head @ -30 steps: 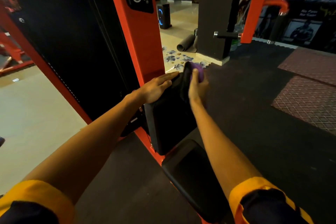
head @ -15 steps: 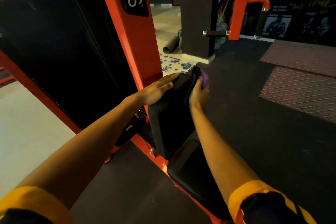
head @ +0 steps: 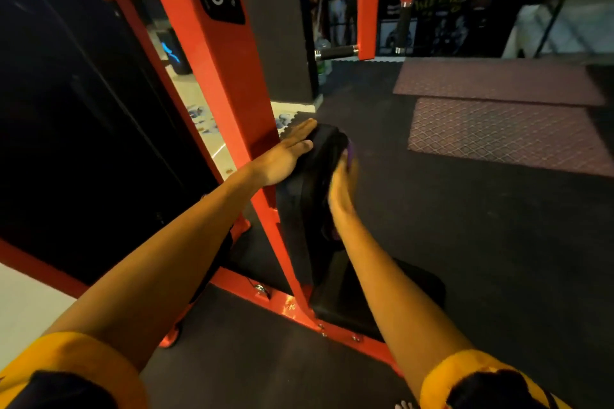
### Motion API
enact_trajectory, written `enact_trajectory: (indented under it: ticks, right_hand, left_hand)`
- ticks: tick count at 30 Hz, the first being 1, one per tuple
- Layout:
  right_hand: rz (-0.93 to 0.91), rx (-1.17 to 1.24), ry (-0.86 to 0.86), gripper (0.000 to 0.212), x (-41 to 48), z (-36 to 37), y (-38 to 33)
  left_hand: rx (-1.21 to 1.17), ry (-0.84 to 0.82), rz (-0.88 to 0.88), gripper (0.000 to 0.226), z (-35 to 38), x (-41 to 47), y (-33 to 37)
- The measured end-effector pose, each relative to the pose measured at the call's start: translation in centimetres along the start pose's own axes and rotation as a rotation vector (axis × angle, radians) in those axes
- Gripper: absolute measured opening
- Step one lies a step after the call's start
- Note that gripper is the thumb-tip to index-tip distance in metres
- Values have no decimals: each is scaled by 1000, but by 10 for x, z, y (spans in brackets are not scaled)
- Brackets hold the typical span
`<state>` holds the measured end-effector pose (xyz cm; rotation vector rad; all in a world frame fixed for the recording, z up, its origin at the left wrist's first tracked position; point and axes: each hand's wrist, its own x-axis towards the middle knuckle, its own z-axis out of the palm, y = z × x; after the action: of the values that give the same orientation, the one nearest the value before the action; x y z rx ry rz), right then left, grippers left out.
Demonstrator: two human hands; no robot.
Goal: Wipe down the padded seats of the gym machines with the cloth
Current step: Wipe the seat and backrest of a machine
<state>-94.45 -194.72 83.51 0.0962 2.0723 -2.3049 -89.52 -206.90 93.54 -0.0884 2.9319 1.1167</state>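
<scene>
A black padded backrest (head: 304, 196) stands upright against the red machine post (head: 232, 76), with a black padded seat (head: 358, 295) below it. My left hand (head: 285, 156) rests flat with straight fingers on the back top edge of the backrest. My right hand (head: 342, 183) presses a purple cloth (head: 349, 153) against the front face of the backrest near its top. Only a sliver of the cloth shows past my fingers.
A dark panel (head: 83, 126) fills the left side behind the red frame. A second red post (head: 367, 0) with black handle bars stands at the back. Black rubber flooring (head: 481, 242) and reddish patterned mats (head: 505, 133) lie to the right.
The view has shifted, so the machine looks more upright and central. My right hand with the cloth has slid a little down the front of the backrest. The left hand stays on the backrest top.
</scene>
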Motion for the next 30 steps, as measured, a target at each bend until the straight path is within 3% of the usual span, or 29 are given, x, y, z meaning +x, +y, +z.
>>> enact_trajectory:
  ticks: [4, 7, 12, 19, 22, 26, 30]
  right_hand:
    - [-354, -24, -23, 47, -60, 10, -24]
    - [-658, -108, 31, 54, -101, 1, 17]
    - [-570, -192, 58, 78, -113, -12, 72]
    - [-711, -255, 257, 62, -112, 21, 3]
    - [-767, -245, 233, 60, -119, 18, 36]
    - [-623, -313, 236, 67, -138, 8, 90]
    - [-672, -234, 197, 63, -137, 15, 64]
  left_hand:
    - [-15, 12, 85, 49, 1, 2, -7]
    - [42, -28, 216, 47, 1, 5, -12]
    - [-72, 18, 220, 48, 6, -13, -10]
    - [-53, -5, 298, 48, 1, -28, -21]
    - [-86, 10, 250, 48, 4, -29, -19]
    - [-82, 22, 241, 48, 4, -32, -16]
    - [-87, 37, 239, 47, 5, -33, -14]
